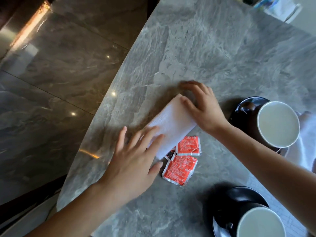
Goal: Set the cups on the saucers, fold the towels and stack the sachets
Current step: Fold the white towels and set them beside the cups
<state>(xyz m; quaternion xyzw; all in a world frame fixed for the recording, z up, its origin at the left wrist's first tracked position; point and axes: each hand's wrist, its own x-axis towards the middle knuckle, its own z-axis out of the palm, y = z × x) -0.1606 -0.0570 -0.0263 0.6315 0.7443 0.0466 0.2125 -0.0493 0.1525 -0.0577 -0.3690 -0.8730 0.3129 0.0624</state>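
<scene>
A white towel point(172, 124), folded into a long strip, lies slantwise on the grey stone table point(196, 48). My left hand point(135, 159) rests flat on its near end, fingers spread. My right hand point(201, 106) presses its far end with bent fingers. Red sachets point(180, 169) lie loose beside the towel's near edge, one point(189, 145) partly under it. A dark cup with a white inside point(278, 124) stands on a black saucer point(246, 106) at the right. A second cup point(261, 223) sits on another black saucer point(227, 202) at the bottom right.
The table's curved edge point(102, 115) runs down the left, with glossy floor tiles point(51, 74) beyond. Another white cloth point(306, 142) lies behind the right cup. A blurred white and blue object point(277, 7) sits at the far top right.
</scene>
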